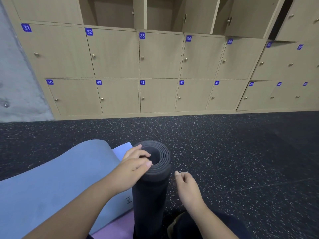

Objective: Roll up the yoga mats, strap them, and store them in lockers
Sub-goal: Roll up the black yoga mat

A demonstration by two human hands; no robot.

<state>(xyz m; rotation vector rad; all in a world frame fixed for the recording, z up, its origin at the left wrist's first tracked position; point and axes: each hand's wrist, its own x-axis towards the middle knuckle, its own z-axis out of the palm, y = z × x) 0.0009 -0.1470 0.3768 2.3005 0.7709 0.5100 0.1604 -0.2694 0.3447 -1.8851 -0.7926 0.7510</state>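
A dark grey yoga mat point(151, 190), rolled up tight, stands on end in front of me with its spiral top facing the camera. My left hand point(136, 163) grips the roll's top rim, fingers curled over the left edge and thumb at the hollow core. My right hand point(186, 185) hovers just right of the roll, fingers loosely curled, holding nothing. A blue mat point(57, 178) lies spread on the floor to the left, over a purple mat point(117, 228) whose edge shows below. No strap is visible.
Wooden lockers point(160, 66) line the wall ahead, numbered 31 to 50, doors closed in the two lower rows. Several upper lockers point(162, 12) stand open. Dark speckled rubber floor point(241, 152) stretches between me and the lockers. A concrete wall point(15, 83) is at the left.
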